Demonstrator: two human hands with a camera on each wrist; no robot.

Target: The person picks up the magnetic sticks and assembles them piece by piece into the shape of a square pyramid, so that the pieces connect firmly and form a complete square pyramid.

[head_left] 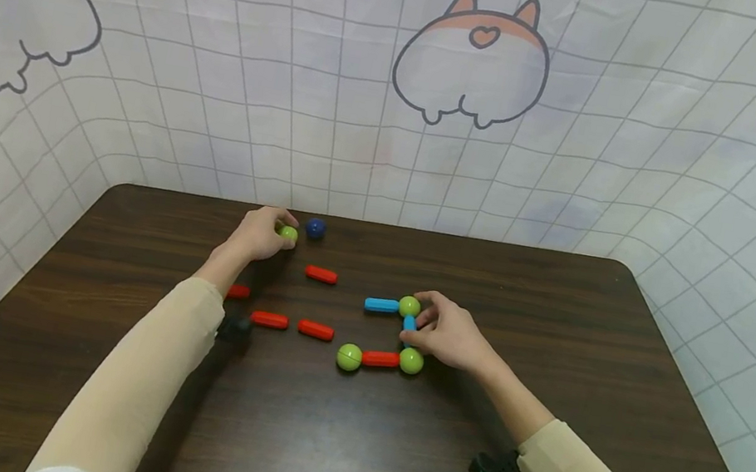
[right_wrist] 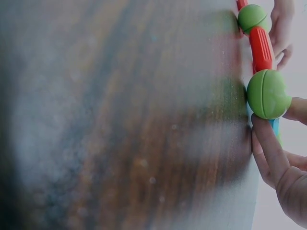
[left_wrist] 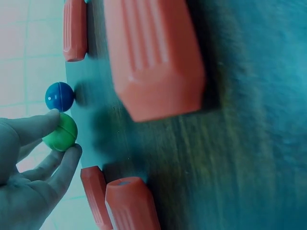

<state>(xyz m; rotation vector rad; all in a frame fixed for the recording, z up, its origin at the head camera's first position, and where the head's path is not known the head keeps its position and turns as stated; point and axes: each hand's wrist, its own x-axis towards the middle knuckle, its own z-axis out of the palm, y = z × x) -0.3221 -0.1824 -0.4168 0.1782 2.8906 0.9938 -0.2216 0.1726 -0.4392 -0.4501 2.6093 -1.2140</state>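
My left hand (head_left: 260, 234) pinches a green ball (left_wrist: 62, 134) between thumb and fingers at the back left of the table. Just right of that ball rests a dark blue ball (head_left: 315, 228). My right hand (head_left: 450, 331) curls round a joined toy piece, its thumb across a short blue rod (head_left: 409, 326) and its fingers by the upper green ball (head_left: 408, 306). From that ball another blue rod (head_left: 381, 305) points left. Below, a green ball (right_wrist: 267, 94) joins a red rod (head_left: 380, 359), which ends in another green ball (head_left: 349, 357).
Several loose red rods lie on the dark wooden table (head_left: 340, 449): one (head_left: 321, 274) near the blue ball, two more (head_left: 269, 320) nearer me, and one (head_left: 237, 291) partly behind my left arm. A white gridded cloth (head_left: 345, 78) hangs behind the table.
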